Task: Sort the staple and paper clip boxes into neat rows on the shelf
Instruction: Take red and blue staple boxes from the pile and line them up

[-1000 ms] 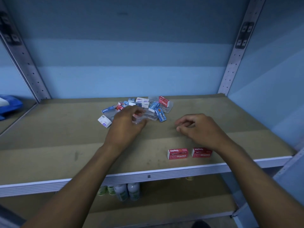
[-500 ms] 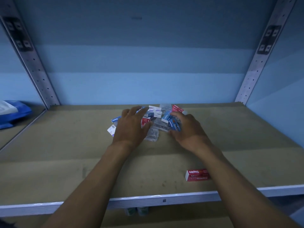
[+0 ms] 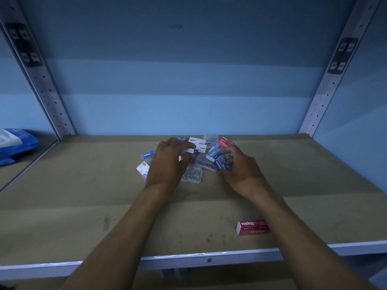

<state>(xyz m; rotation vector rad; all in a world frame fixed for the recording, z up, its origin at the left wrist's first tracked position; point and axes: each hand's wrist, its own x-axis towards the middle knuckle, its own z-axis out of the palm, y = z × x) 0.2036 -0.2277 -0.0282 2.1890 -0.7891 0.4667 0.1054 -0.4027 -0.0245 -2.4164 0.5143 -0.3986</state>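
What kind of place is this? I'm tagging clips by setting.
Probably a stockroom or shop storage area. The board shelf sits on perforated metal uprights against a plain blue wall, and holds a jumbled pile of small staple boxes, with one red staples box near the front edge.

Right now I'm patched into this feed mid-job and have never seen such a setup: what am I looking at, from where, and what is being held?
There is no machine: a person works bare-handed, and the single picture comes from a camera worn on their head, looking down at a brown shelf board. Near the back lies a jumbled pile of small boxes: blue and red staple boxes, white ones, clear packets. The left hand pinches a small white-edged box there. The right hand grips a blue Staples box. One red Staples box sits apart near the front edge.
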